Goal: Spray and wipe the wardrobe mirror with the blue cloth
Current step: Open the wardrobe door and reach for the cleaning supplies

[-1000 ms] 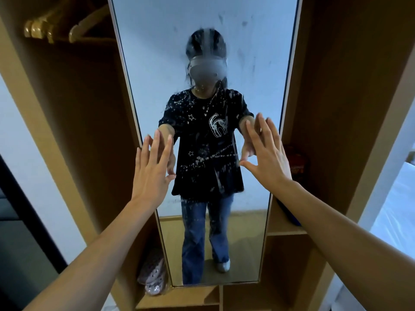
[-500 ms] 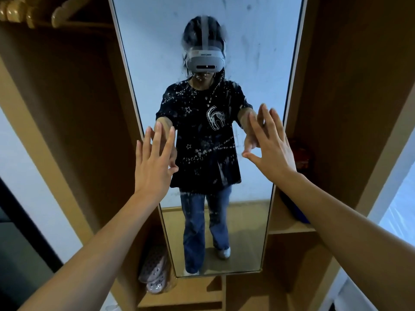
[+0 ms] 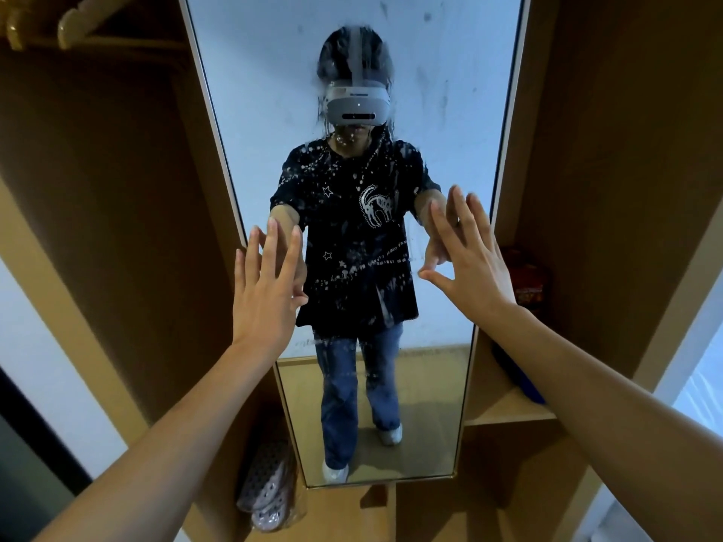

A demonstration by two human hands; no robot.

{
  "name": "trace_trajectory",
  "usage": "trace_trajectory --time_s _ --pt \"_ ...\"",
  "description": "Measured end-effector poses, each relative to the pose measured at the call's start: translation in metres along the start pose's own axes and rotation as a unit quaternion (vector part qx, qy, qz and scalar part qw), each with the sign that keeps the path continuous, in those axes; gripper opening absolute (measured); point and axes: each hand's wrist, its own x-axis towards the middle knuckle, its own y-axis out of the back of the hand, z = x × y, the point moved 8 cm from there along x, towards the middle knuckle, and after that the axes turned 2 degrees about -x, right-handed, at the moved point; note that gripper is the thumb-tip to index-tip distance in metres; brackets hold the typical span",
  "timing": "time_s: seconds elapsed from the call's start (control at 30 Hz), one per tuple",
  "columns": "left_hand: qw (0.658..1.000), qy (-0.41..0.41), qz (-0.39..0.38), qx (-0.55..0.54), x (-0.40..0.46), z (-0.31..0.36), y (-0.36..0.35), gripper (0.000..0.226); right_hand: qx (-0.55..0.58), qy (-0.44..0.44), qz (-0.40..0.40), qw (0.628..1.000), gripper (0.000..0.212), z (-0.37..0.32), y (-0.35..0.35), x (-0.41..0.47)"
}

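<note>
Left hand (image 3: 263, 303) and right hand (image 3: 471, 260) raised flat before the droplet-speckled wardrobe mirror (image 3: 442, 123), fingers straight and spread, holding nothing; contact with glass unclear.

The mirror (image 3: 442, 111) stands straight ahead of me, between my two raised hands. My left hand (image 3: 266, 291) is up at its left edge, my right hand (image 3: 469, 260) at its right edge. Beyond my right hand a shelf (image 3: 504, 408) carries a cloth (image 3: 520, 381). Below my left hand, slippers (image 3: 266, 490) lie on the wardrobe floor. Hangers (image 3: 74, 21) hang above my left hand.
</note>
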Motion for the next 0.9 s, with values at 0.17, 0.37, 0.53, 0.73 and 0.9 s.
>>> trace_trajectory --time_s 0.17,0.37,0.53,0.73,0.9 --pt "1.0 -0.004 0.004 0.002 0.0 0.003 0.001 0.109 0.004 0.003 0.006 1.0 0.104 -0.001 -0.001 -0.002" --pt "1.0 -0.002 -0.009 0.003 0.0 0.004 0.0 0.111 -0.011 -0.003 -0.003 1.0 0.105 -0.002 -0.001 -0.001" --pt "1.0 -0.006 -0.019 0.004 0.0 0.003 0.001 0.113 -0.047 -0.009 -0.012 0.999 0.105 -0.005 0.0 -0.001" --pt "0.999 -0.011 -0.038 -0.005 0.002 0.004 0.001 0.106 -0.078 -0.016 -0.017 0.997 0.105 -0.011 0.004 -0.002" --pt "0.999 -0.02 -0.043 0.012 0.005 0.005 -0.003 0.109 -0.072 -0.016 -0.024 0.997 0.11 -0.012 0.006 -0.002"
